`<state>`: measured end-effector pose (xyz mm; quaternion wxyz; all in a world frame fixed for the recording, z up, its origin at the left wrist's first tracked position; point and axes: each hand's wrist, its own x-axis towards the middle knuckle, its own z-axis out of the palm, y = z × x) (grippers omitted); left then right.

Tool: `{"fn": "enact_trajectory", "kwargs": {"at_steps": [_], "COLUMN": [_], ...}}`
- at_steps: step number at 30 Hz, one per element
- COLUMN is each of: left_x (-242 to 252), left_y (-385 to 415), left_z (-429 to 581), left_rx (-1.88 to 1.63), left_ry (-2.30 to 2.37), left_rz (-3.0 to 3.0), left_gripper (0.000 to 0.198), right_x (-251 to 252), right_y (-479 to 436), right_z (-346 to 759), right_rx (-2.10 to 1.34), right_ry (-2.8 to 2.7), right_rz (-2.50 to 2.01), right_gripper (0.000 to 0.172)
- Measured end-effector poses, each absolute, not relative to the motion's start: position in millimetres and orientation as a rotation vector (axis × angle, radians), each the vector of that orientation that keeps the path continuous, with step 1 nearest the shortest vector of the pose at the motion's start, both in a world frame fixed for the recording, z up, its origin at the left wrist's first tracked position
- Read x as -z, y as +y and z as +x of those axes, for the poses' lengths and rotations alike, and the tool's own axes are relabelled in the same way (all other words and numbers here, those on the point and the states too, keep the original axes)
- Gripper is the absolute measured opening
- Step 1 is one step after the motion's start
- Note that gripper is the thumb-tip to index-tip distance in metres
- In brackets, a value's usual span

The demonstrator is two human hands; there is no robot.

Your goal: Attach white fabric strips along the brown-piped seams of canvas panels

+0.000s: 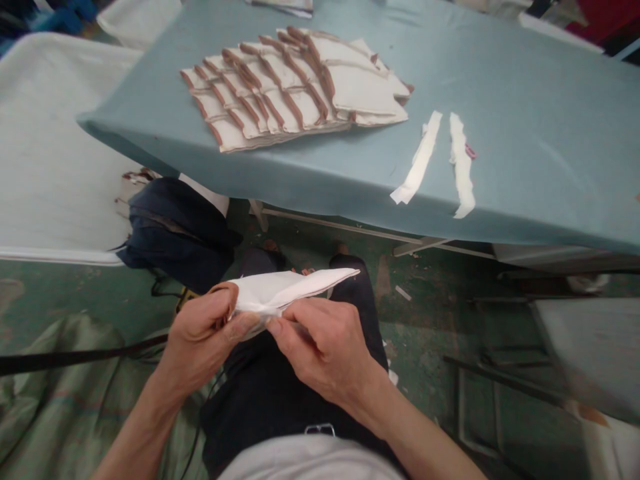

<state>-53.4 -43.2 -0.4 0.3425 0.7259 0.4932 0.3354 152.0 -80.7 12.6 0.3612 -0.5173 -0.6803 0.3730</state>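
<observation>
A folded white fabric piece (287, 288) with a brown trimmed edge is held over my lap. My left hand (203, 333) is closed around its near left end. My right hand (323, 347) pinches the same end with thumb and forefinger from the right. The piece's pointed far end sticks out toward the table, free of both hands. On the blue-grey table (525, 120) lies a fanned stack of similar white pieces with brown edging (295, 87), well beyond my hands.
Two loose white fabric strips (445, 160) lie near the table's front edge. A dark blue bag (175, 230) sits on the floor at the left, beside a white padded surface (50, 147). Green cloth (65, 400) is heaped at lower left. A black strap crosses it.
</observation>
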Motion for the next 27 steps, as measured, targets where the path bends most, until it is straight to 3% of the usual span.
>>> {"fn": "enact_trajectory", "kwargs": {"at_steps": [9, 15, 27], "left_x": [11.5, 22.2, 30.0], "left_y": [-53.3, -72.4, -75.7], "left_z": [-50.3, -41.0, -34.7], "left_rx": [-0.954, -0.987, -0.997], "left_ry": [1.43, 1.644, 1.52], "left_rz": [2.008, 1.778, 1.587], "left_gripper": [0.043, 0.044, 0.048], "right_x": [-8.1, 10.1, 8.8], "right_y": [-72.6, -65.0, -71.9], "right_z": [150.7, 149.3, 152.6], "right_rx": [-0.749, -0.862, -1.026], "right_ry": [-1.841, -1.793, -1.586], "right_rz": [-1.335, -1.415, -1.484], "right_gripper": [0.043, 0.044, 0.046]}}
